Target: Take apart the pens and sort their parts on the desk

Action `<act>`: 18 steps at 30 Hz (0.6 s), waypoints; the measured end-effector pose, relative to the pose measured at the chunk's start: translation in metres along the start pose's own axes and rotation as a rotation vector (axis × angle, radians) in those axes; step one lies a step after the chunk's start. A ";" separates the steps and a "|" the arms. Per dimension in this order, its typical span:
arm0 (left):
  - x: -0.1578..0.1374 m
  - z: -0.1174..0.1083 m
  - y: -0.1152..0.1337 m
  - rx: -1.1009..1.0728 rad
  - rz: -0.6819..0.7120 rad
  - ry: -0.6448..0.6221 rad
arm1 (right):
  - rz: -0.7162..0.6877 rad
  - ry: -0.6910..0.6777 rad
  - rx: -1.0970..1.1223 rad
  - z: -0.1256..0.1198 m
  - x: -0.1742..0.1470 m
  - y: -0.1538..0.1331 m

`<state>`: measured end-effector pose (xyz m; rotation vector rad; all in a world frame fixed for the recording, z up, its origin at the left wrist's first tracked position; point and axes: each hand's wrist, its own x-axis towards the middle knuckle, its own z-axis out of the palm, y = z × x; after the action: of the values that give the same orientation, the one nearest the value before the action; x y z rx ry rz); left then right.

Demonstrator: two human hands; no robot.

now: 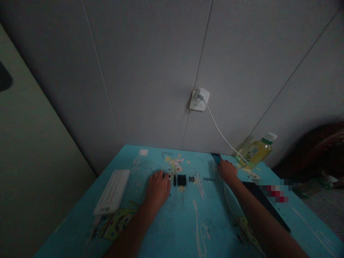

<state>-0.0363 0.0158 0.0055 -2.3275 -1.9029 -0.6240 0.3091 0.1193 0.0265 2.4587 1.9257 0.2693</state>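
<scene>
My left hand (158,184) rests on the table with its fingers curled together, a small dark piece showing at the fingertips. Just right of it lie short black tubes (181,180) side by side, then small dark-and-metal pieces (191,179). Thin white sticks like pen refills (199,184) fan out beyond these, followed by a row of small springs (209,179). Over at the far edge, my right hand (228,171) has its fingers closed at the near end of several dark blue pen barrels (215,157); its fingertips are partly hidden.
A white power bank (112,191) lies at the left. Behind my right arm are a bottle of yellow liquid (259,152) and a dark flat object (264,204). A white cable (219,130) runs down from the wall socket (199,100). A blue patterned cloth (172,229) covers the table.
</scene>
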 end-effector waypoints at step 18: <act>0.000 -0.003 0.009 -0.082 0.166 0.006 | 0.022 0.130 0.032 -0.020 -0.016 0.006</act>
<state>-0.0287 0.0127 0.0102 -2.4970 -1.6893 -0.7018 0.3084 0.1005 0.0450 2.5438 1.9667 0.4123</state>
